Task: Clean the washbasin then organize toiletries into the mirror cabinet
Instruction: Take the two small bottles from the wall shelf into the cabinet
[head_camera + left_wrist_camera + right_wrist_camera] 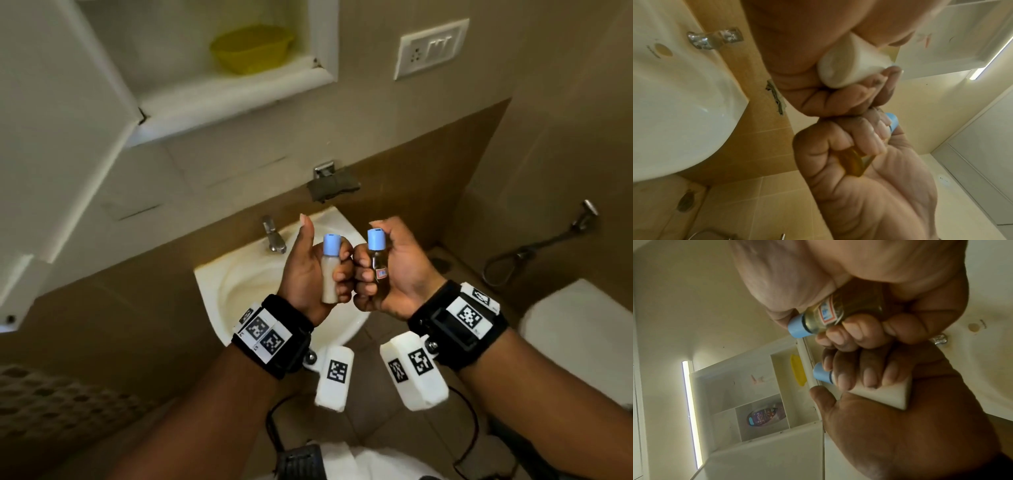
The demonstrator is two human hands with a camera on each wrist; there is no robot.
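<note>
Both hands are raised side by side above the white washbasin (212, 277), knuckles touching. My left hand (318, 270) grips a small cream bottle (330, 274) with a blue cap, thumb pointing up. In my right hand (383, 274) is a small clear bottle (377, 260) of amber liquid, also blue-capped, with a red and blue label. The left wrist view shows the cream bottle's base (846, 68) and the amber bottle (853, 164) inside curled fingers. The mirror cabinet (239, 99) stands open above, its door (51, 137) swung left.
A yellow bowl (251, 48) sits on the cabinet's lower shelf. A purple bottle (764, 417) stands in a higher compartment. A chrome tap (274, 236) and a dark cloth (334, 188) are behind the basin. A wall socket (431, 48), spray hose (548, 240) and toilet (582, 335) lie right.
</note>
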